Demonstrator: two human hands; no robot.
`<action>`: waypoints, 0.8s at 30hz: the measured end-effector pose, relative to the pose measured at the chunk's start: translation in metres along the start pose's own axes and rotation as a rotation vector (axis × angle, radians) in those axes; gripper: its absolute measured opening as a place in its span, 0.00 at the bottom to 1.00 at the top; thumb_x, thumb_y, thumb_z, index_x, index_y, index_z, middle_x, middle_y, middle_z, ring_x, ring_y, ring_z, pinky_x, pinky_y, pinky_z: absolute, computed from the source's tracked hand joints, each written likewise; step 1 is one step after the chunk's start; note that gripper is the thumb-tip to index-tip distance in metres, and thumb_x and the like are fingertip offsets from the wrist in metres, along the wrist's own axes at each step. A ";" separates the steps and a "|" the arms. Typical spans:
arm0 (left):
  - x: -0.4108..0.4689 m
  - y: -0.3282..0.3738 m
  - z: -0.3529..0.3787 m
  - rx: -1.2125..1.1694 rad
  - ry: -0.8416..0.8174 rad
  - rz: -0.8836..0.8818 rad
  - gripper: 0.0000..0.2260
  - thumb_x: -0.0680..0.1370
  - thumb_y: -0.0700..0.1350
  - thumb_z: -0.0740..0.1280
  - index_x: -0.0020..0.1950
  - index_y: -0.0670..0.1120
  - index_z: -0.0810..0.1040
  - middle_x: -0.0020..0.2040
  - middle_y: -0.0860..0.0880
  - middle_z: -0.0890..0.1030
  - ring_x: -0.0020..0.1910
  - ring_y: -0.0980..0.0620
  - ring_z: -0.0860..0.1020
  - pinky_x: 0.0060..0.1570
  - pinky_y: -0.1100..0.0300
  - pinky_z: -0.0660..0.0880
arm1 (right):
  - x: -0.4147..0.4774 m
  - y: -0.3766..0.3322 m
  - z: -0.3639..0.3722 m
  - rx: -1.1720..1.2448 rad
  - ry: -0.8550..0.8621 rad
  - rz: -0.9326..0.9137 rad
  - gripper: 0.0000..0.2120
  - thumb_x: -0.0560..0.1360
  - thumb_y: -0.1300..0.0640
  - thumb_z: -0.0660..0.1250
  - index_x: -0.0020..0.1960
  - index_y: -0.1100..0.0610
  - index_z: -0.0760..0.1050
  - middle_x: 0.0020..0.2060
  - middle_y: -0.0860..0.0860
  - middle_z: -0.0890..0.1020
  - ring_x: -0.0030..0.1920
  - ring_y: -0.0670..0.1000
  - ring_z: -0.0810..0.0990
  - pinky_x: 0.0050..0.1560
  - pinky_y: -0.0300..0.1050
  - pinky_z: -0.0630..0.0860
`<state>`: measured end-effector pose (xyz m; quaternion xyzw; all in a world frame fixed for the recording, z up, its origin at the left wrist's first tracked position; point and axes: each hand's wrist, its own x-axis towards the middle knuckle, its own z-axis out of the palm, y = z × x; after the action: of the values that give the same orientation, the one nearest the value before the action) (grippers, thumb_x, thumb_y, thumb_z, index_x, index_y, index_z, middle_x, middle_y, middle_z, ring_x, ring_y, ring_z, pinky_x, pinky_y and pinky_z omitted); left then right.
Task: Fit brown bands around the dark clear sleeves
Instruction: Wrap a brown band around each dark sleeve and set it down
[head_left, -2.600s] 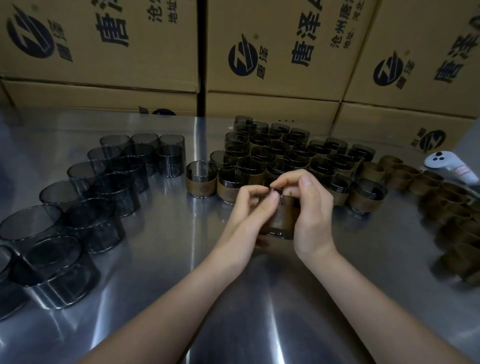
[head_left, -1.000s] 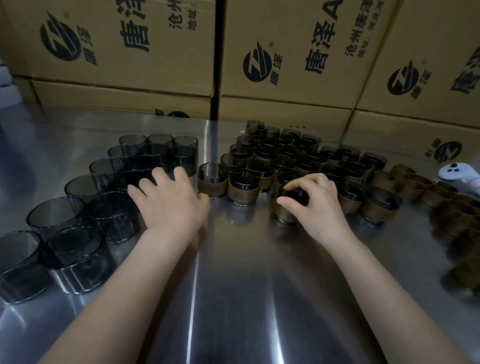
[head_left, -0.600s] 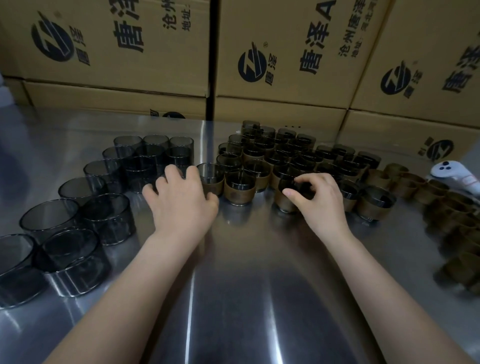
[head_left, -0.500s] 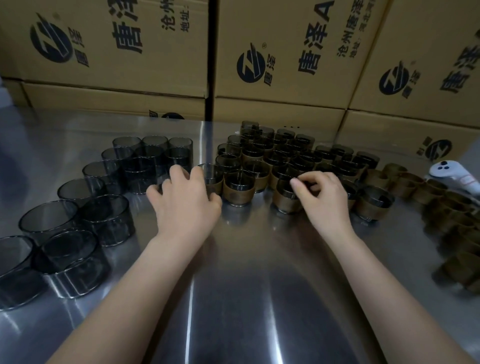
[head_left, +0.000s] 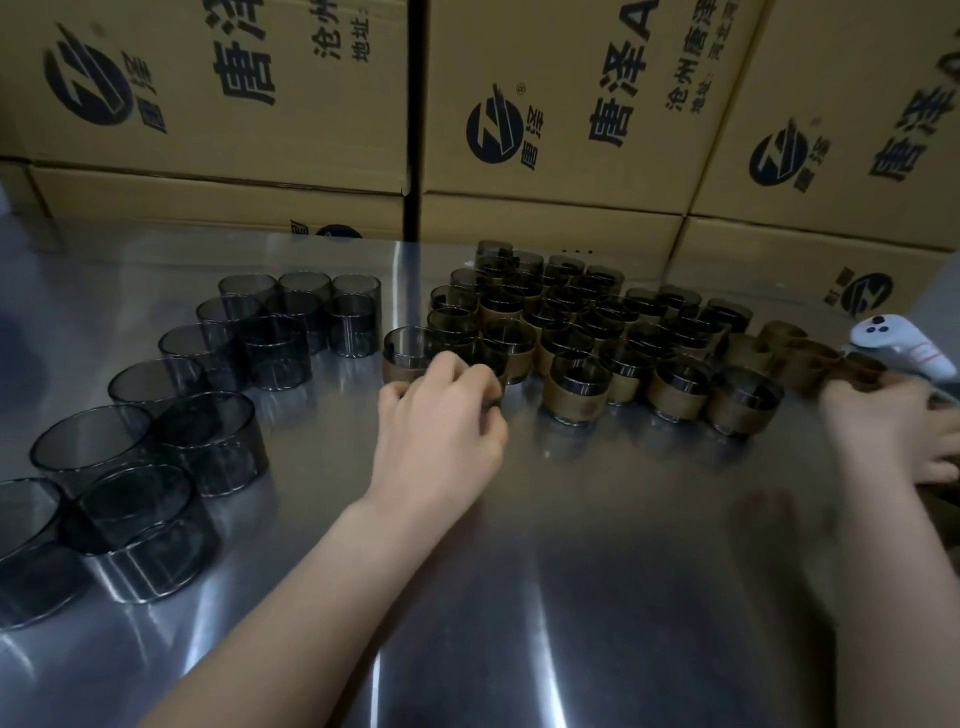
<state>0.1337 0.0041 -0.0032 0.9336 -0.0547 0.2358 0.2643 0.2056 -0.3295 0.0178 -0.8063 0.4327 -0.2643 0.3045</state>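
Head view: brown bands (head_left: 574, 404) encircle clustered dark sleeves (head_left: 579, 370).

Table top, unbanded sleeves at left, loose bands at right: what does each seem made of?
Table top: probably brushed stainless steel, mirroring the sleeves with streaky glare. Unbanded sleeves: smoky clear plastic or glass, glossy; far rims show through the walls. Loose bands: matte brown, perhaps cardboard or leather-like; too blurred to settle.

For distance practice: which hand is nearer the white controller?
Right. The right hand is close beside the white controller; the left hand is far to its left, at the banded sleeves.
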 end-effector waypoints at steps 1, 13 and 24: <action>-0.001 0.000 0.001 -0.017 -0.003 0.031 0.07 0.79 0.45 0.65 0.56 0.50 0.79 0.53 0.53 0.74 0.51 0.50 0.77 0.59 0.54 0.62 | 0.005 0.004 0.001 -0.018 -0.024 0.028 0.28 0.75 0.48 0.64 0.72 0.58 0.65 0.75 0.63 0.58 0.75 0.65 0.55 0.72 0.64 0.50; -0.004 -0.003 0.007 -0.054 -0.061 0.145 0.12 0.76 0.46 0.68 0.60 0.49 0.79 0.63 0.50 0.73 0.64 0.49 0.68 0.65 0.55 0.62 | 0.018 0.014 0.014 -0.198 -0.135 0.048 0.29 0.75 0.50 0.68 0.71 0.63 0.66 0.74 0.62 0.59 0.73 0.67 0.57 0.72 0.64 0.51; -0.002 -0.008 0.012 -0.127 -0.151 0.005 0.18 0.78 0.46 0.67 0.68 0.53 0.72 0.67 0.52 0.68 0.68 0.48 0.65 0.62 0.47 0.72 | 0.008 0.009 0.012 -0.089 -0.209 -0.073 0.18 0.77 0.54 0.69 0.65 0.58 0.75 0.67 0.64 0.70 0.66 0.66 0.69 0.68 0.61 0.64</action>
<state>0.1380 0.0047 -0.0166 0.9299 -0.0914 0.1614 0.3176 0.2131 -0.3367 0.0044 -0.8575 0.3803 -0.1703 0.3018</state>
